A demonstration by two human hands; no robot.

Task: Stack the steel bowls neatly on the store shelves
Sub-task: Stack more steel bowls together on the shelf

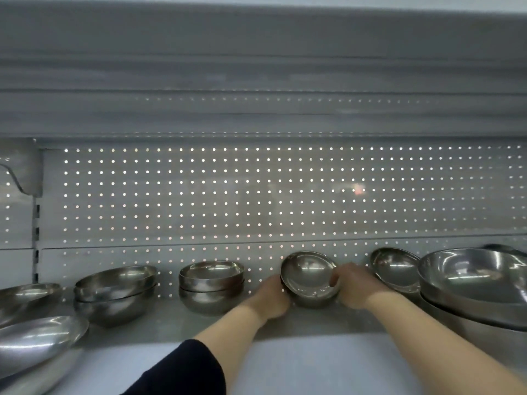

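While both arms reach forward, the left hand (272, 297) and right hand (353, 286) each curl a grip round opposite sides of a small bowl (309, 276), tilted at the back of the shelf (176, 323). To its left stand two neat stacks (211, 283). Right, a tilted bowl (395, 267) and big bowls (473, 280) look unsorted, so stacking seems partly done.

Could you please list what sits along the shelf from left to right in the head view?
Wide stacked bowls → narrower bowl stack → left hand → tilted held bowl → right hand → large nested bowls.
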